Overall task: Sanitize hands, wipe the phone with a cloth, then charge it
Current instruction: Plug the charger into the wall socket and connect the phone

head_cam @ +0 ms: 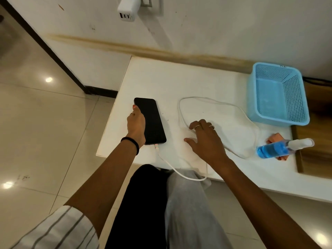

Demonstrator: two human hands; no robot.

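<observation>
The left hand [136,123] grasps the long left edge of the black phone [150,121], thumb on the dark screen; its other fingers are hidden under the phone. The right hand [204,139] hovers low over the white worktop [161,81] with fingers spread and loosely bent, fingertips at a loop of the white cable [181,174]; whether they pinch it cannot be told.

The phone lies flat near the worktop's left front corner, the cable plugged into its near end. From there the cable sags off the front edge and returns to lie in loose loops between the phone and the basket. At the right, a bottle of blue liquid [273,150] lies on its side, covering most of an orange cloth [274,138]; no label is readable. Farther back sits a light blue perforated basket [277,94]. On the wall, a white charger [126,9] sits in a socket, its top cut off by the frame.
</observation>
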